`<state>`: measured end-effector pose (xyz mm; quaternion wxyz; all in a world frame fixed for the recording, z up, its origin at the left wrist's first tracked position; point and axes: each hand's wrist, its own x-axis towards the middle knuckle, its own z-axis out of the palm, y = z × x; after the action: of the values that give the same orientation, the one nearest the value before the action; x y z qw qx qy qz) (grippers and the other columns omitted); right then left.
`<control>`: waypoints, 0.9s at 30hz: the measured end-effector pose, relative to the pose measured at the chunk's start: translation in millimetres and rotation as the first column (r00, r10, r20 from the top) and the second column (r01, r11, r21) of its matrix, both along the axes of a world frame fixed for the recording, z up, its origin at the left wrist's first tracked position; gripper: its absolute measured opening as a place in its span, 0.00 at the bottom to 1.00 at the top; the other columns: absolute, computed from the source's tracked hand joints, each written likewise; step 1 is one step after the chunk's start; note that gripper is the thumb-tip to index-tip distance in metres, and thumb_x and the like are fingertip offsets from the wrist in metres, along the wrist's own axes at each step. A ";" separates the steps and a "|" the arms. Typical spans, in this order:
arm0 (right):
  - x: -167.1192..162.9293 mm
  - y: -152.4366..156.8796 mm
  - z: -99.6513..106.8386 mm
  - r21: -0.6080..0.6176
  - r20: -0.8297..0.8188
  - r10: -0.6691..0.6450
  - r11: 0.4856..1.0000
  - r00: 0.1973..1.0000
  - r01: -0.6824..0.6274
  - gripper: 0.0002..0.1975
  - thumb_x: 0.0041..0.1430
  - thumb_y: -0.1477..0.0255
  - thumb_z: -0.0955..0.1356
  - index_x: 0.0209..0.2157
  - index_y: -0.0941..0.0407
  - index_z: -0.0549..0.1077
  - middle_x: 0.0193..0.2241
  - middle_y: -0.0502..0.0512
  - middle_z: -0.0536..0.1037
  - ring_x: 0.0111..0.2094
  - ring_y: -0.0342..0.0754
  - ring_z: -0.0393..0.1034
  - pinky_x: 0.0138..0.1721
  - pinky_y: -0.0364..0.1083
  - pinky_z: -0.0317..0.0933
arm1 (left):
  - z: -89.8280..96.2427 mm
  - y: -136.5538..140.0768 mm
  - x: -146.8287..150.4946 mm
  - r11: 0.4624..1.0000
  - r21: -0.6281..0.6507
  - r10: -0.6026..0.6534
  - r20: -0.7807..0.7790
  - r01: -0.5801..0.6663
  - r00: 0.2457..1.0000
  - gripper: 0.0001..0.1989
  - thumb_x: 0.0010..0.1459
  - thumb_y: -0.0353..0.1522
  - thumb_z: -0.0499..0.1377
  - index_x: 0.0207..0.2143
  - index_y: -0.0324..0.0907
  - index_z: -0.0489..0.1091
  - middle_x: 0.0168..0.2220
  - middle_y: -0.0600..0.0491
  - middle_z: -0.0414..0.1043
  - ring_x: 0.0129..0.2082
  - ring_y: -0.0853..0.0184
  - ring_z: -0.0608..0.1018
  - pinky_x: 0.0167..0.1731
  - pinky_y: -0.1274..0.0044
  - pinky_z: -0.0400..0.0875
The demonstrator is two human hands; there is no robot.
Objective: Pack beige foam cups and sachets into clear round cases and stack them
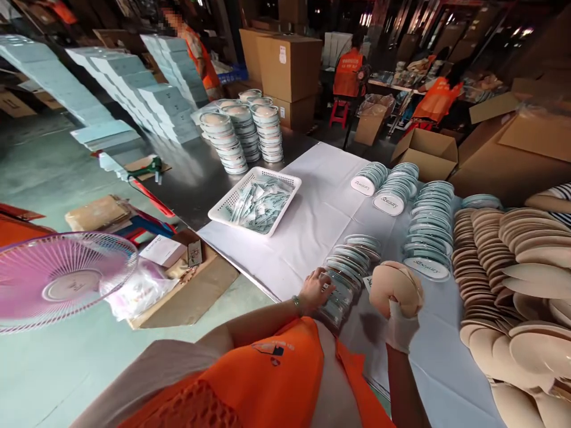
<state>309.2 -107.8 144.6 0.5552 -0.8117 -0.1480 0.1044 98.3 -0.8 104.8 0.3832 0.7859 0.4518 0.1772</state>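
My left hand (316, 291), bare with a bracelet at the wrist, touches the near end of a row of round clear cases (343, 267). Its fingers are bent but spread apart. In my gloved right hand (401, 327) are beige bra cups (392, 285), held up over the white cloth; how many is unclear. A small white tag shows at the left edge of these cups. Right of them lies a leaning row of round cases (428, 232) with printed lettering. Many loose beige cups (486, 267) are piled at the right edge.
A white basket (216, 213) of small pale-green packets stands on the white cloth (307, 178). Stacked filled cases (229, 139) and pale-blue box stacks (165, 107) stand beyond. A purple fan (66, 279) is at left, cardboard boxes (289, 68) behind. People in orange vests sit farther back.
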 end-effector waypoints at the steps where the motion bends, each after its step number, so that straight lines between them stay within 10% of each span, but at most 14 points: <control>1: 0.0 -2.5 -5.5 -0.001 -0.015 0.009 1.000 1.000 -0.009 0.44 0.39 0.47 0.71 0.52 0.64 0.72 0.49 0.70 0.77 0.47 0.62 0.74 0.44 0.55 0.71 | -7.7 -4.3 3.5 1.000 0.020 0.006 -0.023 -0.005 1.000 0.12 0.63 0.40 0.59 0.43 0.44 0.77 0.60 0.45 0.64 0.58 0.52 0.70 0.59 0.60 0.67; 8: 1.0 -6.0 -40.5 0.088 -0.114 0.058 0.995 0.992 -0.048 0.44 0.39 0.47 0.73 0.52 0.62 0.71 0.50 0.68 0.77 0.48 0.60 0.74 0.48 0.55 0.71 | -14.3 -7.3 8.0 0.999 0.016 -0.047 -0.110 0.050 0.993 0.15 0.61 0.38 0.60 0.49 0.45 0.75 0.71 0.47 0.47 0.63 0.46 0.63 0.58 0.57 0.68; 14: 0.7 18.7 -50.9 -0.078 0.034 0.359 0.931 0.933 -0.356 0.34 0.44 0.48 0.68 0.44 0.62 0.75 0.41 0.68 0.81 0.40 0.58 0.76 0.42 0.53 0.71 | -22.8 14.5 4.3 0.976 -0.105 -0.188 0.015 0.188 0.982 0.09 0.53 0.38 0.68 0.28 0.42 0.78 0.58 0.44 0.67 0.60 0.42 0.64 0.59 0.52 0.63; 17: 3.8 25.0 -45.7 -0.346 0.117 0.838 0.538 0.534 -0.769 0.27 0.54 0.53 0.64 0.42 0.60 0.78 0.36 0.63 0.82 0.37 0.55 0.76 0.41 0.49 0.68 | -32.4 20.0 -2.7 0.969 -0.131 -0.194 0.125 0.210 0.973 0.10 0.50 0.36 0.70 0.34 0.43 0.80 0.55 0.45 0.69 0.61 0.44 0.65 0.60 0.58 0.64; 20: 7.3 25.7 -24.0 -0.652 0.035 0.987 0.140 0.155 -0.745 0.20 0.63 0.62 0.61 0.48 0.54 0.78 0.38 0.58 0.83 0.38 0.52 0.77 0.38 0.45 0.64 | -45.2 10.8 -11.8 0.983 -0.142 -0.087 0.205 0.118 0.975 0.22 0.52 0.38 0.69 0.50 0.43 0.75 0.61 0.43 0.63 0.65 0.49 0.62 0.63 0.62 0.62; 24: 0.8 42.2 12.8 -0.863 -0.173 0.984 -0.169 -0.034 -0.476 0.16 0.64 0.71 0.62 0.49 0.49 0.77 0.39 0.58 0.83 0.40 0.54 0.78 0.35 0.45 0.60 | -59.7 -5.2 -15.5 0.981 -0.192 0.024 0.251 0.025 0.968 0.21 0.58 0.38 0.65 0.52 0.42 0.69 0.62 0.41 0.62 0.65 0.53 0.64 0.64 0.63 0.61; 27: -0.1 56.4 22.8 -0.870 -0.275 0.960 -0.273 -0.056 -0.410 0.13 0.62 0.70 0.64 0.44 0.49 0.79 0.37 0.59 0.82 0.40 0.56 0.78 0.35 0.46 0.60 | -63.6 -8.5 -11.5 0.980 -0.200 0.055 0.256 -0.003 0.965 0.19 0.59 0.38 0.64 0.50 0.42 0.69 0.61 0.41 0.64 0.65 0.55 0.65 0.65 0.63 0.60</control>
<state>309.1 -51.4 167.4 -0.1907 -0.6056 -0.7349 0.2384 86.7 -9.4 41.2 0.5128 0.7070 0.4244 0.2389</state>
